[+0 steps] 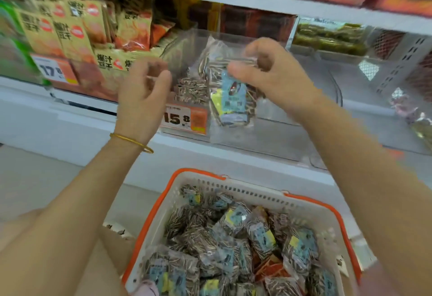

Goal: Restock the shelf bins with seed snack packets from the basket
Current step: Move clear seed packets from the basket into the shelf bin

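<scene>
Right hand (268,73) pinches seed packet (233,102) at bin (268,138).

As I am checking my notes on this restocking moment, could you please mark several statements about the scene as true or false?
1. The right hand holds a seed packet at the clear bin. True.
2. The basket is empty. False: it holds many seed packets.
3. The price tag on the bin reads 15.8. True.
4. A bangle sits on the right wrist. False: the bangle is on the left wrist.
</scene>
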`<action>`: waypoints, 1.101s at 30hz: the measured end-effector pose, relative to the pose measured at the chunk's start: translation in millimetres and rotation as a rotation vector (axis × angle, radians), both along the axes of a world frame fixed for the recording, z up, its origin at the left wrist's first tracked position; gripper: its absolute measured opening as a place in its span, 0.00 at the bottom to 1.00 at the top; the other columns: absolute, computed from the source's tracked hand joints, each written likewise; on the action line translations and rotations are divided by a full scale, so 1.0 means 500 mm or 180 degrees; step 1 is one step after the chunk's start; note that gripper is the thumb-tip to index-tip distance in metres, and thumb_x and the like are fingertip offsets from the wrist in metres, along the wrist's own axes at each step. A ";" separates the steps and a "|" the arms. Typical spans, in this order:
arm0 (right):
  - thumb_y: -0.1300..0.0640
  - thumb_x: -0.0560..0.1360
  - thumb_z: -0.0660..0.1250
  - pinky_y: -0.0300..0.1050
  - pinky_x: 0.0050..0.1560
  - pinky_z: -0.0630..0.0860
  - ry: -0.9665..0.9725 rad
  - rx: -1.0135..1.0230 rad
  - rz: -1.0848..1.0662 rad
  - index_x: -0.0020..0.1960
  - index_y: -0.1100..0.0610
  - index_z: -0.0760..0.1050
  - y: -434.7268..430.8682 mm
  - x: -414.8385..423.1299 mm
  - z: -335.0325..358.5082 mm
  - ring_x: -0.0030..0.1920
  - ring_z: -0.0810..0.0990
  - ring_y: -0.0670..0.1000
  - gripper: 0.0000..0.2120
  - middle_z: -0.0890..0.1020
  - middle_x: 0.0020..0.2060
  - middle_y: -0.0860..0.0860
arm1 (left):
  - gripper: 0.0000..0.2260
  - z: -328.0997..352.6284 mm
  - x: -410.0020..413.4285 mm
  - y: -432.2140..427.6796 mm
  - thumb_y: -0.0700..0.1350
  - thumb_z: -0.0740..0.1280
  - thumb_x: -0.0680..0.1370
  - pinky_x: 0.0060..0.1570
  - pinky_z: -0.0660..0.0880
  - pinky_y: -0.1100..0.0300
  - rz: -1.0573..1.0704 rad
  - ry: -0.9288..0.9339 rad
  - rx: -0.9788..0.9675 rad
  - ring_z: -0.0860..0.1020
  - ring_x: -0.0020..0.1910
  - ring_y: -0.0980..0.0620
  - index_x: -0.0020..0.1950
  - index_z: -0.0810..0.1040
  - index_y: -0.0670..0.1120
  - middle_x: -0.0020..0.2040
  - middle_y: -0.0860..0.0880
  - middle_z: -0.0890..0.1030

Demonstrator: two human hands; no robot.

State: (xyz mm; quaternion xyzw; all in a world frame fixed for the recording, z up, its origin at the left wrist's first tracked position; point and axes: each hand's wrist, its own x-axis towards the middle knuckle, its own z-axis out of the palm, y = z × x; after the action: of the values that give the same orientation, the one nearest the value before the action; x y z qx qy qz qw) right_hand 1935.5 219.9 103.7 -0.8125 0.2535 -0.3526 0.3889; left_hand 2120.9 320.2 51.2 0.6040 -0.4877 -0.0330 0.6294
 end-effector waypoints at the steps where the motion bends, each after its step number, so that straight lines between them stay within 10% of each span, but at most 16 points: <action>1: 0.48 0.71 0.72 0.32 0.31 0.67 0.0195 -0.0037 -0.0059 0.46 0.52 0.70 -0.018 0.024 0.011 0.30 0.70 0.38 0.13 0.71 0.33 0.44 | 0.05 -0.004 0.015 -0.005 0.43 0.60 0.78 0.40 0.72 0.67 0.0336 -0.0375 -0.0126 0.76 0.44 0.52 0.53 0.73 0.47 0.47 0.48 0.75; 9: 0.44 0.72 0.70 0.55 0.50 0.78 0.1333 0.1087 0.0306 0.57 0.64 0.72 -0.079 0.178 -0.023 0.47 0.81 0.55 0.26 0.82 0.50 0.59 | 0.15 -0.031 0.054 -0.035 0.33 0.56 0.72 0.48 0.72 0.50 0.0583 -0.1514 0.0163 0.73 0.51 0.42 0.57 0.74 0.38 0.52 0.40 0.74; 13: 0.49 0.74 0.68 0.51 0.55 0.78 0.1253 0.1394 0.0469 0.57 0.64 0.76 -0.072 0.173 -0.034 0.51 0.83 0.55 0.20 0.84 0.50 0.57 | 0.17 -0.033 0.051 -0.041 0.32 0.56 0.70 0.50 0.68 0.56 0.0544 -0.1614 0.0225 0.72 0.51 0.44 0.56 0.74 0.39 0.51 0.41 0.75; 24: 0.54 0.80 0.59 0.45 0.23 0.79 -0.0026 0.2901 -0.1011 0.43 0.59 0.72 -0.190 0.028 -0.030 0.25 0.81 0.50 0.11 0.82 0.26 0.53 | 0.20 -0.021 0.017 -0.071 0.46 0.52 0.70 0.48 0.74 0.46 -0.0143 -0.2340 0.0851 0.77 0.48 0.42 0.47 0.82 0.44 0.47 0.47 0.82; 27: 0.61 0.75 0.62 0.41 0.25 0.77 0.0788 0.2334 -0.1289 0.48 0.62 0.72 -0.226 0.023 -0.045 0.24 0.79 0.51 0.04 0.81 0.29 0.56 | 0.25 0.006 0.003 -0.113 0.53 0.50 0.70 0.57 0.72 0.48 -0.0495 -0.2509 0.1468 0.75 0.57 0.44 0.52 0.83 0.47 0.55 0.47 0.81; 33: 0.62 0.69 0.74 0.44 0.51 0.69 0.2542 -0.0122 -0.1607 0.67 0.65 0.63 -0.323 0.079 -0.090 0.62 0.72 0.60 0.31 0.71 0.63 0.61 | 0.30 0.016 0.009 -0.175 0.56 0.47 0.69 0.65 0.62 0.53 -0.1084 -0.2969 0.2752 0.66 0.68 0.47 0.60 0.80 0.50 0.66 0.45 0.73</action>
State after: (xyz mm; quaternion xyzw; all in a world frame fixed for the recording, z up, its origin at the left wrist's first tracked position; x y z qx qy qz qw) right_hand 1974.8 58.6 58.8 -0.8045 0.5664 -0.1008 0.1480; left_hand 2125.6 232.8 59.2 0.6678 -0.7410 -0.0598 0.0387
